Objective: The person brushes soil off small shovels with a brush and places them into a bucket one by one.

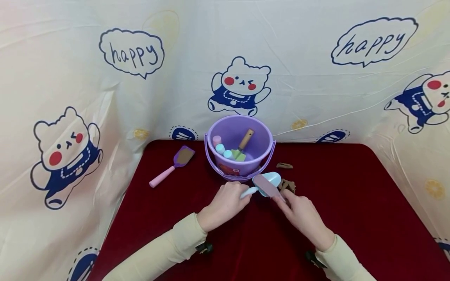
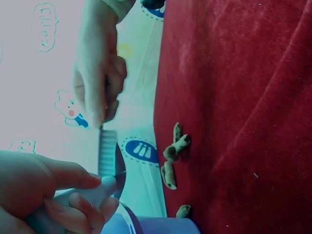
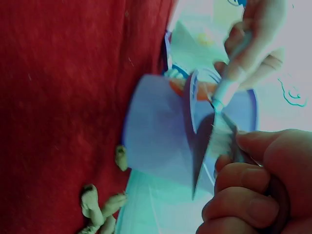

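Observation:
My left hand grips the light blue handle of a toy shovel, held in front of the bucket. In my right hand is a flat mauve tool, laid across the shovel's blade. The left wrist view shows ridges on that tool's flat part; the right wrist view shows my fingers curled round its dark handle. I cannot tell its exact kind. Several brown clay-like pieces lie on the table just beyond my right fingers, partly hidden by them.
A purple bucket stands at the back middle, holding a green shovel with a wooden handle and several pink and light blue handle ends. To its left lies a purple shovel with a pink handle. Dark red cloth covers the table.

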The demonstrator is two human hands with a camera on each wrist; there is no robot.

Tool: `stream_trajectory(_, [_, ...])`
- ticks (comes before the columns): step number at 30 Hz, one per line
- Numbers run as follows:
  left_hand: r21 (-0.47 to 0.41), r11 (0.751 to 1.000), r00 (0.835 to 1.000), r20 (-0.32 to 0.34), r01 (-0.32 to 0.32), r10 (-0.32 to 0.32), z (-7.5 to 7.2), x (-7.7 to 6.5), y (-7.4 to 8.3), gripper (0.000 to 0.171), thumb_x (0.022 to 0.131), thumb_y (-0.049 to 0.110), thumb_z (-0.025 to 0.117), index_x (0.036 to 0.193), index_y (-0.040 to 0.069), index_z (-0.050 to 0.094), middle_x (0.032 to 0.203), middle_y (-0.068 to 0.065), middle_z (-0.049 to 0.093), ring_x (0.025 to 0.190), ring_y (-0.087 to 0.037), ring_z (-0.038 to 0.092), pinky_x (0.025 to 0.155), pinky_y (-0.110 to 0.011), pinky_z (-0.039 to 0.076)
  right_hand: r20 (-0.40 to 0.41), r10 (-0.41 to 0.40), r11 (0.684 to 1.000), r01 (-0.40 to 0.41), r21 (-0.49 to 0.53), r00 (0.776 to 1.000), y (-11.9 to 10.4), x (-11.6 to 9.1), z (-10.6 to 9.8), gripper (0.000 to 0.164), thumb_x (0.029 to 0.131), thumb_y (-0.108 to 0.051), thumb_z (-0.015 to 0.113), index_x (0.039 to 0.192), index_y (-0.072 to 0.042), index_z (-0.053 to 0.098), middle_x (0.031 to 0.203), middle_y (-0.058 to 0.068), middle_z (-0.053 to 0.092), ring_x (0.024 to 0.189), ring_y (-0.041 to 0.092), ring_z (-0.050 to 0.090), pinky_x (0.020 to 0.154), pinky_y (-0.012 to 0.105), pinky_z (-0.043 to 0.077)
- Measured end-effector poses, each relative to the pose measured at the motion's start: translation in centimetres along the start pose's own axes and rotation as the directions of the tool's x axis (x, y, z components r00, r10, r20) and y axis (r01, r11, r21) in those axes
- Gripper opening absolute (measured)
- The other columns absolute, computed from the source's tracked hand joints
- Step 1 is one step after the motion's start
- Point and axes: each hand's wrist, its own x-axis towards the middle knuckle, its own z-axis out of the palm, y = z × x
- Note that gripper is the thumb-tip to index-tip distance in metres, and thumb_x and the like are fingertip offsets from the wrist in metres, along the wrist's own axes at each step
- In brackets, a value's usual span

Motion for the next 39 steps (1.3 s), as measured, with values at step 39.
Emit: stream_trajectory(39, [-0.040,0.999,0.999,0.001,-0.034,0.034,-0.5,-0.3,0.1,0.035,0.092,0.004,0.072,0.066,0.016,0.050,0.062,0.008,0.035,0.057,-0.007,0.037,0.051,-0.022,0.035,-0.070,0.053,0.997,-0.057,-0.049,0.996,0.9,0.0,-0.3,0.017,0.101,-0.022,0.070,0.097,-0.007,0.063,0.059,-0.005,0.041,0.046,0.007,0.034,0.041,0.026,0.031])
